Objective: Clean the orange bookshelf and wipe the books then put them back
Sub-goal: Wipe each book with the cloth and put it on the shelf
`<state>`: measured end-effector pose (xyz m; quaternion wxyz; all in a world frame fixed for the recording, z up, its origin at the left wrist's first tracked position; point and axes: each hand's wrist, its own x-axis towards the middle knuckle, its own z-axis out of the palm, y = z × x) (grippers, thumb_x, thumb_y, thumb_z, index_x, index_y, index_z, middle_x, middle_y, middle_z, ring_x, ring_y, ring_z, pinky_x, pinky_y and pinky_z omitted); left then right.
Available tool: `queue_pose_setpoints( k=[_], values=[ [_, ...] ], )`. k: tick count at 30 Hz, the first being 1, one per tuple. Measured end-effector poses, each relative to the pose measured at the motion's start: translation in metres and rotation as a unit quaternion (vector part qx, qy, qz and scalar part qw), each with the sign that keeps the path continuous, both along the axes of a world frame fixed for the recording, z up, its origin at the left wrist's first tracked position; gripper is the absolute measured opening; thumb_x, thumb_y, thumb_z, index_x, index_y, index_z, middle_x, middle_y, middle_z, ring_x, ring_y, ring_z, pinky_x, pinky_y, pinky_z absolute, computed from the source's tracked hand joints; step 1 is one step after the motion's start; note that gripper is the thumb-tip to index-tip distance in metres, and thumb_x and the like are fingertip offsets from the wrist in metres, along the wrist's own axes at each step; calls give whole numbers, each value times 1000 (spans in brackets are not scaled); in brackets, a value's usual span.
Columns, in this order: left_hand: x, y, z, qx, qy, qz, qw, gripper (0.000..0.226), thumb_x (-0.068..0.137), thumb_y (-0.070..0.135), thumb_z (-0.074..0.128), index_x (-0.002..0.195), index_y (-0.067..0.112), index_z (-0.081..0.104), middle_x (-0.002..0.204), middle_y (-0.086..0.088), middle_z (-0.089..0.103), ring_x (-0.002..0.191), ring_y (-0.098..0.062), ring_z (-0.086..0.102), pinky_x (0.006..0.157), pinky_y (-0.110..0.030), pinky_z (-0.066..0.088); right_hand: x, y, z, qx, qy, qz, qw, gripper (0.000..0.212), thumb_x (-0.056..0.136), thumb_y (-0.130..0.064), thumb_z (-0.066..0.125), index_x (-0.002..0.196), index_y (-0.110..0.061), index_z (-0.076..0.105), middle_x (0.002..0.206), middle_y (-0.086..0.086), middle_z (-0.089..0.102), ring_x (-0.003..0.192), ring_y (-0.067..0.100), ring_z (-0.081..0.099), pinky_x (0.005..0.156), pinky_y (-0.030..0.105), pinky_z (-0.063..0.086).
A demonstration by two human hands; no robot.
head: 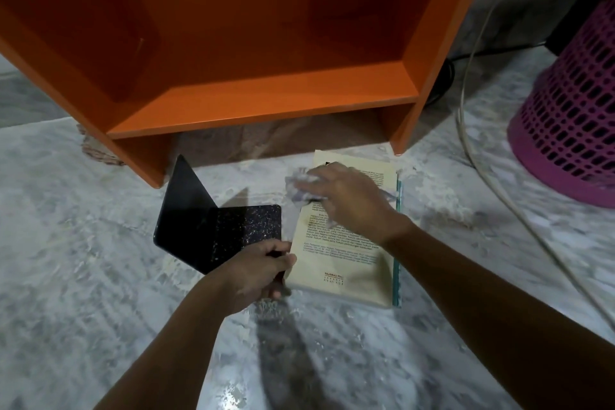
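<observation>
Cream book (346, 243) lies at 6 o'clock from the orange bookshelf (266, 103). Left hand (259, 273) grips its edge, steadying it; right hand (349, 200) presses a clutched, crumpled cloth (301, 186) against the cover.

A home room: marble-patterned floor (100, 276), orange bookshelf (266, 100), pink laundry basket (572, 116).

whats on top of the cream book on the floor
The right hand holds a crumpled cloth against the upper half of the book. The left hand grips its lower left edge. Printed text shows lower down; whatever lies under the right hand is hidden.
</observation>
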<state>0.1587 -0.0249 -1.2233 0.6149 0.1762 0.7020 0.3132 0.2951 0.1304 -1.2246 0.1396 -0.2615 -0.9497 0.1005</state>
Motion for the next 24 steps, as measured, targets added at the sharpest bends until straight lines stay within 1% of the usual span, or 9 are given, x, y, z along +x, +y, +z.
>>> queue_pose_setpoints(
  k=[2,5,8,11,14,17,19,21,24],
  values=[
    [-1,-1,0,-4,-1,-1,1000,24,99,11,54,123,12,59,111,-18,70,67,-28,62,43,-25,43,10,24,-6,-18,47,-130,990,50,88,-12,65,130,-37,58,138,-8,54,119,15,53,91,32,48],
    [0,1,3,-9,5,-6,1000,21,100,12,53,120,12,60,110,-17,71,65,-26,62,43,-24,43,34,50,-6,-78,153,-332,928,46,90,-6,48,129,-26,62,130,4,58,116,24,55,86,31,48],
    [1,6,7,-13,9,-3,1000,18,101,12,47,105,7,64,93,-14,71,60,-21,58,46,-26,40,39,22,8,-74,169,-276,943,44,93,-7,51,131,-27,59,133,-3,54,116,18,51,89,21,48],
    [2,14,14,-36,1,46,998,31,99,18,44,77,10,64,69,-9,61,55,-21,52,49,-26,38,36,-51,16,-101,83,-70,989,36,93,-12,55,124,-30,63,139,-17,46,124,4,39,107,19,31],
    [2,24,17,-50,-22,103,993,34,99,24,42,74,12,61,69,-7,60,55,-22,54,53,-27,42,48,-101,-4,-97,87,79,988,40,85,-17,52,118,-31,69,127,-10,62,107,12,55,82,20,45],
    [4,27,14,-62,5,73,995,38,101,37,41,77,13,58,64,-4,59,56,-21,51,55,-28,40,65,-79,-23,-60,142,-23,988,38,88,-15,53,122,-24,66,121,1,66,96,19,62,75,28,56],
    [5,25,9,-62,20,66,996,41,96,48,51,91,11,69,77,-3,72,71,-23,67,70,-33,53,79,-49,-16,-85,172,-178,965,39,88,-8,60,125,-19,63,120,-1,64,96,12,59,77,7,46],
    [5,22,6,-55,35,50,997,60,75,62,69,108,12,72,97,-5,76,89,-26,73,89,-42,56,90,-22,-10,-124,206,-277,930,43,82,-2,66,124,-12,65,113,4,64,92,19,61,72,10,42],
    [1,21,-8,-46,63,23,997,88,38,72,79,105,16,75,102,-4,76,94,-29,72,94,-46,54,84,-15,-6,-156,222,-292,917,38,86,1,59,122,-7,67,115,12,64,99,26,63,78,21,49]
  ],
)
